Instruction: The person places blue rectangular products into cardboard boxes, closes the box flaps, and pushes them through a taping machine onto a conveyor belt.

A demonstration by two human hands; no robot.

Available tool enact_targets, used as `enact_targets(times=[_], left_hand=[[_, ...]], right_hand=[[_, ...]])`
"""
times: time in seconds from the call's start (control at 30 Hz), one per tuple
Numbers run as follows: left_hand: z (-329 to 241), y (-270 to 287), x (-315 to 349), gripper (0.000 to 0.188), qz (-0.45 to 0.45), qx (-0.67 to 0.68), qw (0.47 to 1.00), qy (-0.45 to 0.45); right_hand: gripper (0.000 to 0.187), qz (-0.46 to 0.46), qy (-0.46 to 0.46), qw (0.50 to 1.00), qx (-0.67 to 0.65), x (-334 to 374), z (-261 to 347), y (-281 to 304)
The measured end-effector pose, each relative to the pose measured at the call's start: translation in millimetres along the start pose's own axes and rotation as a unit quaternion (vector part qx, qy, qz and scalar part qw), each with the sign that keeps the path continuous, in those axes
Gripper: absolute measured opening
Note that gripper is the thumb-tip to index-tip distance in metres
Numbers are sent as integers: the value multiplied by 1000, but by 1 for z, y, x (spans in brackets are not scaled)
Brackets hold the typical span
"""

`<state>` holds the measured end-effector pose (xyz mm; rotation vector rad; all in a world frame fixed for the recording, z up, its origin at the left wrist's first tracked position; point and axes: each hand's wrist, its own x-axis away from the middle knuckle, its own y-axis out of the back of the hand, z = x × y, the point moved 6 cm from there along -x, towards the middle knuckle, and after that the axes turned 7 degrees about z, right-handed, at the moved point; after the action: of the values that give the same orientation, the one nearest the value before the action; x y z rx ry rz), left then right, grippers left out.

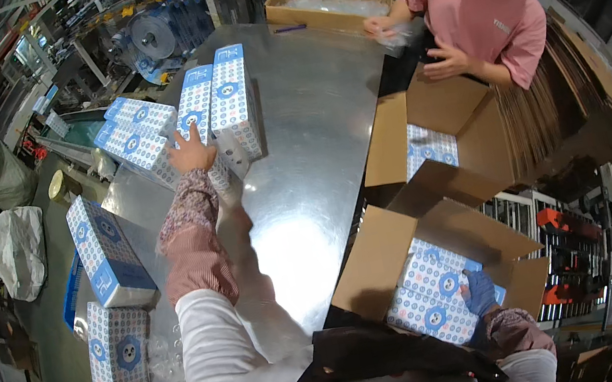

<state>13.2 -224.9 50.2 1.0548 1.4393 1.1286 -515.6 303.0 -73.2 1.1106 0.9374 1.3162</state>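
Observation:
My left hand (192,152) reaches across the metal table, its fingers spread over the near end of a long blue-and-white patterned pack (195,96). Against that pack's right side lies a similar pack (231,94), with clear plastic wrap at its near end. Two more packs (139,134) lie just left of the hand. On the right, my right hand (481,291) wears a blue glove and rests inside an open cardboard carton (375,264). Its fingers lie against the patterned packs (432,291) in there, partly hidden by the glove's back.
Two packs (121,355) stand at the table's left edge. Across the table, a person in a pink shirt (483,16) handles clear plastic beside another open carton (387,141) with packs inside. Flattened cardboard (550,101) is stacked at right. Machinery (151,39) stands behind.

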Motion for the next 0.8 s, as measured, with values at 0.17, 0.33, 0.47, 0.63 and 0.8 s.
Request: enact_targets(times=[0.17,0.33,0.47,0.63,0.8], left_hand=[[57,16,130,89,139,49,980,-135],[78,50,183,114,237,39,969,-57],[42,76,226,108,229,281,931,-38],[-139,173,328,94,213,562,739,-305],[-307,214,423,88,30,281,630,-723]], right_hand=[[45,18,-29,999,-23,4,-7,5],[40,-51,50,997,-19,0,3,11],[45,-14,13,999,-49,4,0,17],[44,106,-50,990,-77,3,-11,21],[40,-22,-18,950,-310,13,-35,-35]])
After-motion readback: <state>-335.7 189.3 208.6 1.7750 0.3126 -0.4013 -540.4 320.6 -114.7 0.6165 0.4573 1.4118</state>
